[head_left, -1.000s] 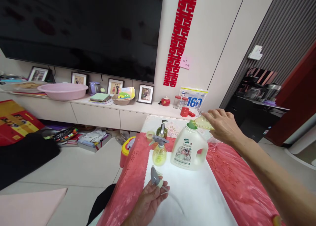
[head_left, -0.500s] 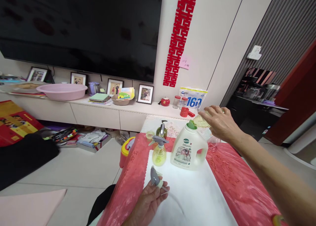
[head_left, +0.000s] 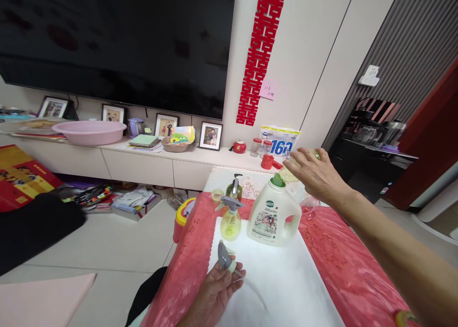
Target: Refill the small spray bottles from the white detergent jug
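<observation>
1. R hand: small yellowish bottle gripped, fingers curled round it, tipped over green neck of white jug.
2. Jug stood on white cloth, table's far edge.
3. L hand: grey sprayer head pinched, near edge.
4. Yellow spray bottle just beside jug.

I am tipping a small clear bottle of yellowish liquid, mouth down, into the green funnel sitting in the neck of the white jug. I am holding a grey spray head upright over the white cloth.
</observation>
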Action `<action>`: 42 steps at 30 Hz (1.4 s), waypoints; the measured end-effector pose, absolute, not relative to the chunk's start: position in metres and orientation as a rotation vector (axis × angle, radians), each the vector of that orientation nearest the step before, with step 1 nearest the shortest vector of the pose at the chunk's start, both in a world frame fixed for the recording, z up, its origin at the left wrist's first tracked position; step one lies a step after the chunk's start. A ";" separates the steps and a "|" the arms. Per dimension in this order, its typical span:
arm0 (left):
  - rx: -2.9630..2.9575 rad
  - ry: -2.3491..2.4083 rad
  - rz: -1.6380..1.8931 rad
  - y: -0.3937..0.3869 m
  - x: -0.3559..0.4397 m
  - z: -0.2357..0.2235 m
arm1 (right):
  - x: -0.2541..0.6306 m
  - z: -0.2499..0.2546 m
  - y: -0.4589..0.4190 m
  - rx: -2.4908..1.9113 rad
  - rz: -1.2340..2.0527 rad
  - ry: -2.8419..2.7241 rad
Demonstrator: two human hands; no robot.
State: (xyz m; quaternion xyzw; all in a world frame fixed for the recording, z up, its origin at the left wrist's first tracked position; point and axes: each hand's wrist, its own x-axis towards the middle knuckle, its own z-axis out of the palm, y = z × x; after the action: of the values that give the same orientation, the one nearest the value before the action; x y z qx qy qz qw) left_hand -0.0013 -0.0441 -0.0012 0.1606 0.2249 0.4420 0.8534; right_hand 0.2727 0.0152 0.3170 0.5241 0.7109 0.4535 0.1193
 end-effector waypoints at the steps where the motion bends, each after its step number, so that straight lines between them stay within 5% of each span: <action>1: 0.339 0.473 0.930 -0.045 -0.001 -0.002 | 0.271 0.318 0.015 1.518 1.331 2.089; 12: 0.360 0.482 0.937 -0.045 -0.001 -0.003 | 0.267 0.310 0.014 1.453 1.458 2.102; 18: 0.357 0.473 0.943 -0.046 -0.002 0.002 | 0.279 0.297 -0.003 1.883 1.320 2.103; 25: 0.361 0.454 0.973 -0.049 -0.003 0.009 | 0.301 0.200 -0.067 2.424 1.138 2.390; 32: 0.271 0.475 1.115 -0.043 -0.011 0.027 | 0.271 0.091 -0.143 2.574 0.602 2.546; 42: 0.311 0.517 1.245 -0.035 -0.029 0.065 | 0.217 0.060 -0.164 2.641 0.353 2.444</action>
State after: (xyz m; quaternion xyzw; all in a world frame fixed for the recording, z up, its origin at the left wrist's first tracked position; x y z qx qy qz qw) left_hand -0.0285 -0.0353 0.0649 0.1433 0.2382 0.5739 0.7703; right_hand 0.2175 -0.1640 0.0601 0.7101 0.6570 0.0949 -0.2347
